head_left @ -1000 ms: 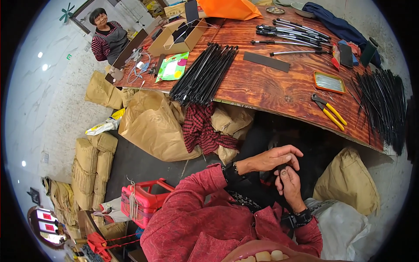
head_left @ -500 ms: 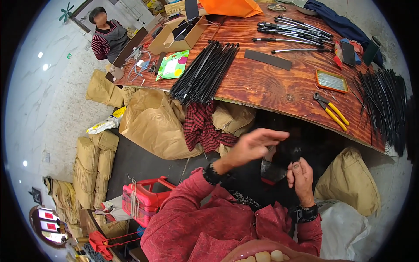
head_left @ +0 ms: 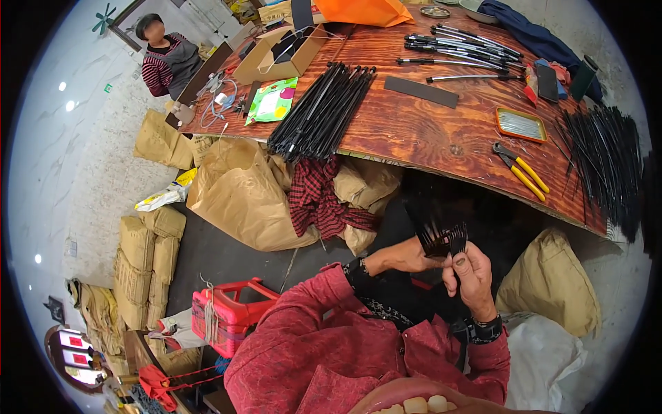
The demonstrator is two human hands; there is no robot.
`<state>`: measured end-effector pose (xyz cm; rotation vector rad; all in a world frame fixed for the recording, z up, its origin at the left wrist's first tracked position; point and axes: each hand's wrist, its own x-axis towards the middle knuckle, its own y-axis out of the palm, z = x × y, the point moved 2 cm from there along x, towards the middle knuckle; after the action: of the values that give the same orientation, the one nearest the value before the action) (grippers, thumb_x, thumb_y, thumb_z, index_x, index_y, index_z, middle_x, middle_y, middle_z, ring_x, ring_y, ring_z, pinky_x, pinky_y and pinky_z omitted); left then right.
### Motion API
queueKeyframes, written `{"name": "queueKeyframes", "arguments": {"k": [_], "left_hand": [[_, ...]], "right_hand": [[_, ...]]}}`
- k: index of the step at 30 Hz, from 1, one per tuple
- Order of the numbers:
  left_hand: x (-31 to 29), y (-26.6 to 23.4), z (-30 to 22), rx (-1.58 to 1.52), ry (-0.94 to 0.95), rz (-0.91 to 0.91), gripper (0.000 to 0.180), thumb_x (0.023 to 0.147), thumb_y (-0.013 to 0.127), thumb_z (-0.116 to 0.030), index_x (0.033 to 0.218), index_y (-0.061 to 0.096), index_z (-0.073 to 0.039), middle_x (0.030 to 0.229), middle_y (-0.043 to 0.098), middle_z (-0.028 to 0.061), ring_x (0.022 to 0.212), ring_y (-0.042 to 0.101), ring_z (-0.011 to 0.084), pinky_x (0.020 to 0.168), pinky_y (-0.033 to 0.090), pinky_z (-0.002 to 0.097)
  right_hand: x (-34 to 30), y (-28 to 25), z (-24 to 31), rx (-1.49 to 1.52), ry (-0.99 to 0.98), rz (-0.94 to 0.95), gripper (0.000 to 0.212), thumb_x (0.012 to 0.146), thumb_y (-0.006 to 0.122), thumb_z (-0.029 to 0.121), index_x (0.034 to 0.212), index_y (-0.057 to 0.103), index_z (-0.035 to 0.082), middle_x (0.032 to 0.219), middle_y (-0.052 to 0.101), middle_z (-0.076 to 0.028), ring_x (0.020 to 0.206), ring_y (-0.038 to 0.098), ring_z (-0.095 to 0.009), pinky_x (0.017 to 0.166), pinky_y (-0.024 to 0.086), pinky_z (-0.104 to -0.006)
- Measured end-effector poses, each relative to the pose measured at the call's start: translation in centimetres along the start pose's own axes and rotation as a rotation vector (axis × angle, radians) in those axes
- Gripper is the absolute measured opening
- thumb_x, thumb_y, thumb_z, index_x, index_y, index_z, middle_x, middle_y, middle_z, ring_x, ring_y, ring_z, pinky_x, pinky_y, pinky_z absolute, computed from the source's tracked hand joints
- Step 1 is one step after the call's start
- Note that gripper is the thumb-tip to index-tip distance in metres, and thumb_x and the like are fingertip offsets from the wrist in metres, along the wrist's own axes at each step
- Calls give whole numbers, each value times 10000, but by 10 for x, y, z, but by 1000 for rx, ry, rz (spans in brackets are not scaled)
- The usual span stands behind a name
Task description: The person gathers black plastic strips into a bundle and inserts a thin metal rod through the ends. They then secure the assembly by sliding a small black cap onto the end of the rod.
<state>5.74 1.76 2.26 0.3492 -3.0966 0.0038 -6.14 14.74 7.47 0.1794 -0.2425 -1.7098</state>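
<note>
In front of my body, at the table's near edge, I hold a dark, fan-like bundle of thin black strips [head_left: 441,238]. My right hand [head_left: 474,276] is closed on its lower end, thumb on top. Coming in from the left, my left hand [head_left: 407,255] closes its fingers at the other side of the bundle, their tips partly hidden behind it. Blur and the dark background hide the strips' far ends. Nearest on the table lie yellow-handled pincers [head_left: 522,171].
The wooden table [head_left: 414,131] bears black rods [head_left: 321,110], a second black bundle [head_left: 607,172], silver-and-black rods [head_left: 469,52], a tin of thin pins [head_left: 522,125] and a cardboard box [head_left: 283,55]. Paper sacks [head_left: 552,279] and a red stool [head_left: 231,310] flank me. Another person [head_left: 169,58] stands far left.
My left hand, raised and open before, has come down and right to meet the black strips at my right hand. The strips now show fanned out.
</note>
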Motion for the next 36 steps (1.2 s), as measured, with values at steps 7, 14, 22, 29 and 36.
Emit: {"name": "queueKeyframes", "arguments": {"k": [7, 14, 22, 29, 36], "left_hand": [[4, -6, 1, 227, -97, 242, 326, 954, 630, -88, 1265, 582, -3, 1154, 655, 111, 1090, 611, 237, 924, 505, 384], [30, -45, -43, 579, 395, 66, 348, 920, 632, -87, 1267, 612, -68, 1241, 632, 106, 1145, 586, 285, 963, 483, 422], [111, -104, -40, 1104, 661, -169, 456, 848, 682, -90, 1299, 639, -145, 1405, 592, 65, 1288, 505, 346, 1070, 418, 507], [119, -125, -29, 1063, 611, 26, 419, 923, 623, -123, 1342, 613, -147, 1468, 532, 69, 1350, 448, 350, 1127, 375, 492], [120, -155, -30, 1374, -211, 378, 407, 915, 586, -106, 1321, 611, -117, 1326, 619, 121, 1138, 603, 309, 979, 484, 400]], "right_hand": [[-9, 0, 14, -36, -64, 11, 377, 1062, 527, 354, 926, 574, 5, 567, 539, -29, 458, 490, -89, 451, 384, -229], [-4, 9, 40, -257, -440, 133, 412, 1049, 549, 388, 904, 567, 3, 585, 546, -38, 467, 523, -105, 460, 390, -225], [34, -10, -38, -192, -166, -126, 322, 1070, 513, 240, 887, 551, -22, 611, 558, -35, 543, 537, -96, 543, 450, -251], [39, -7, -53, -130, -140, -24, 307, 1071, 510, 262, 968, 571, -20, 631, 519, -13, 547, 518, -91, 520, 439, -245], [59, -17, -28, -250, -195, -66, 186, 1033, 490, 109, 958, 584, -33, 608, 509, -18, 529, 503, -93, 520, 432, -242]]}}
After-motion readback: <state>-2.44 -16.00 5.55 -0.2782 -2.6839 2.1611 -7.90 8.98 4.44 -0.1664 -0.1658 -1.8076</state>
